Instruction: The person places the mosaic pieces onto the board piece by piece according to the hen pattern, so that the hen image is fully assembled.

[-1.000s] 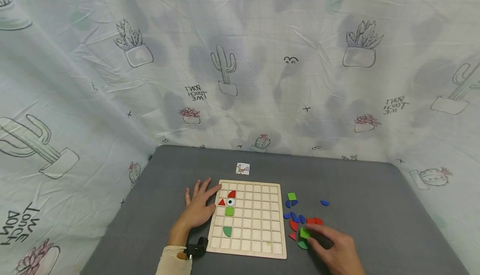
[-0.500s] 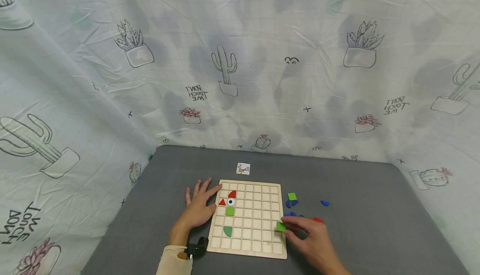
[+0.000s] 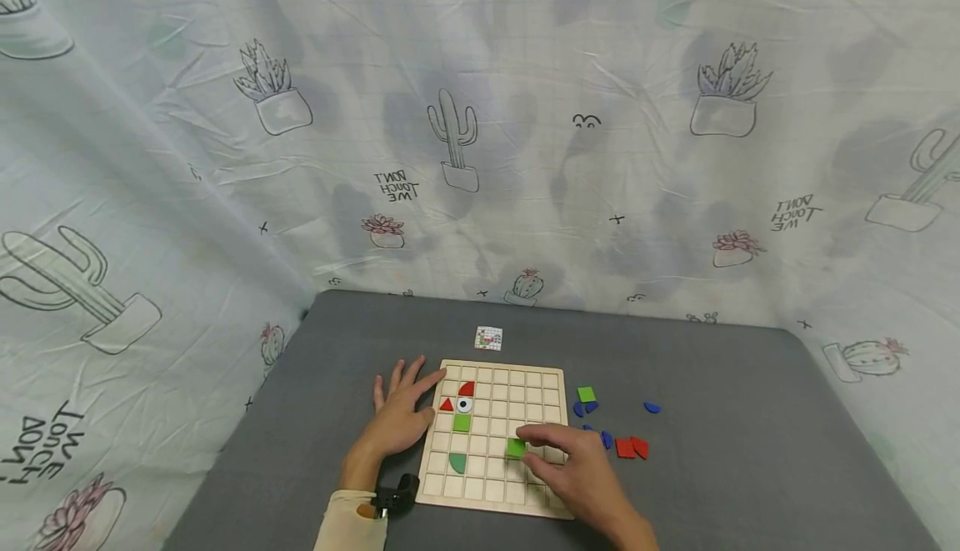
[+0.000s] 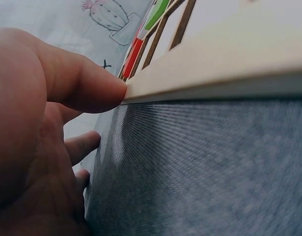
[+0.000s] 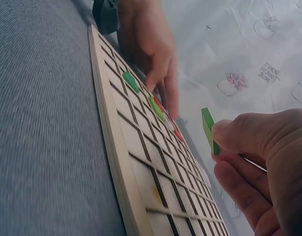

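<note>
Carrying the held green square (image 3: 515,448) in from the right, your right hand (image 3: 577,476) is now over the grid board (image 3: 480,505), right of its middle; a second ago it was at the loose pieces, half a second ago at the board's right edge. Right hand: narrow pinch, thumb and fingers on the square. Right wrist view shows the square clear of the board, so not seated; exact target cell, can't tell. Left hand (image 3: 403,418) is unchanged: fingers spread wide, nothing gripped, thumb and index finger at the board's left edge, probably steadying it. Layout on the left columns is unchanged too: red quarter piece (image 3: 467,388) above the eye tile (image 3: 464,404), red triangle (image 3: 447,405) left of that tile, seated green square (image 3: 461,423) just below it, green quarter piece (image 3: 457,463) lower down. Picture card (image 3: 488,338) lies beyond the board. Right of the board you have the spare green square (image 3: 586,394), blue pieces (image 3: 652,408) and red pieces (image 3: 625,448); your hand hides part of that area, so no full count. Meaning for the work: my read is picking is done, transfer is well along, placing isn't. Main risk, I'd say: lowering it skewed onto a divider.
</note>
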`<state>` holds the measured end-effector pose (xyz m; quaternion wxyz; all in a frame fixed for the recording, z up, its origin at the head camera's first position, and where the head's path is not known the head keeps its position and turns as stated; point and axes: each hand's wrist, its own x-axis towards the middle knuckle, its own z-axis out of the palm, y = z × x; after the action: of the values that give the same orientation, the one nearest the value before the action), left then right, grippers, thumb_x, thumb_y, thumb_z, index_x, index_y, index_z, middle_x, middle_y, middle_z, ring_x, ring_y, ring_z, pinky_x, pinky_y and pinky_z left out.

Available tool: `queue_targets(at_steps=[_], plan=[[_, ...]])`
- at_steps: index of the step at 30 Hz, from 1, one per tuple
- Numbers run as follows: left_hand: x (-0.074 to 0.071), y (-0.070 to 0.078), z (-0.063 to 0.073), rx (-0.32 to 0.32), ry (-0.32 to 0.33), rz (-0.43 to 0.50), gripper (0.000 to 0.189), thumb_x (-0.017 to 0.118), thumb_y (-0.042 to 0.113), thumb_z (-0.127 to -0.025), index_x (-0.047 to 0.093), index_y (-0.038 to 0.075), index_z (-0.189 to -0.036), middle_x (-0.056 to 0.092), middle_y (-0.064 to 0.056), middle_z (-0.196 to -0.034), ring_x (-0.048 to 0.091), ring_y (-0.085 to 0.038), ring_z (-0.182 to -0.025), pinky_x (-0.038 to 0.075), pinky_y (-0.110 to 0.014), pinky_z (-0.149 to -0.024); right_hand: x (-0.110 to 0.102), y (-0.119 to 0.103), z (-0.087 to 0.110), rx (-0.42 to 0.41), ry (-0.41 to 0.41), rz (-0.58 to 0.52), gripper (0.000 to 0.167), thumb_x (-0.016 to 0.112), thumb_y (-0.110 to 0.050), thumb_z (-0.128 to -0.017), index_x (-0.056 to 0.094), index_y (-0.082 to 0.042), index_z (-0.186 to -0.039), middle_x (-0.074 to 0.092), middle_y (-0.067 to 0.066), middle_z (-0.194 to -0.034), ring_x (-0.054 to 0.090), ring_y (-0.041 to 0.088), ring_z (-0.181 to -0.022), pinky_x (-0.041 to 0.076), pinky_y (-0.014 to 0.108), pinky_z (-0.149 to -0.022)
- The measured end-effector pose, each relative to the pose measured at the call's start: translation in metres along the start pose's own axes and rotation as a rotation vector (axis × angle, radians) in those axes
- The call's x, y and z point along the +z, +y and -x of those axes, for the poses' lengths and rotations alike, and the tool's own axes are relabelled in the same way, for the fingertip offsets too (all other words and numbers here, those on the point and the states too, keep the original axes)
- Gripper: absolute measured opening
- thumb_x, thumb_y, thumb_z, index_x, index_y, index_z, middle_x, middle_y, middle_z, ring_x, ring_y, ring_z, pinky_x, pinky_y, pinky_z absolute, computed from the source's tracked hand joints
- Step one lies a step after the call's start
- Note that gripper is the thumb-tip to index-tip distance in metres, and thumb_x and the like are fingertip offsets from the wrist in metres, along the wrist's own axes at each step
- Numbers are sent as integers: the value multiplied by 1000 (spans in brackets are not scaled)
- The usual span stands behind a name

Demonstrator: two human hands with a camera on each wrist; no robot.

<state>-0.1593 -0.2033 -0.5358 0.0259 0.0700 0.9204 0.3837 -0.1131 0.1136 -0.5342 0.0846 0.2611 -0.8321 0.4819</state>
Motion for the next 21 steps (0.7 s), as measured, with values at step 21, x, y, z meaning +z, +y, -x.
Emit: queue_targets(at_steps=[21], plan=[[2,-1,-2,-6,16,-25,64,61,2,-96,61,17,-158,29,-22,-179,5,-53,-169,-14,-76,-127,50,-8,-34,-63,-88,-30,33,86,0,-89,84,-8,-121,84,-1,-118,81,15,-105,66,35,-94]])
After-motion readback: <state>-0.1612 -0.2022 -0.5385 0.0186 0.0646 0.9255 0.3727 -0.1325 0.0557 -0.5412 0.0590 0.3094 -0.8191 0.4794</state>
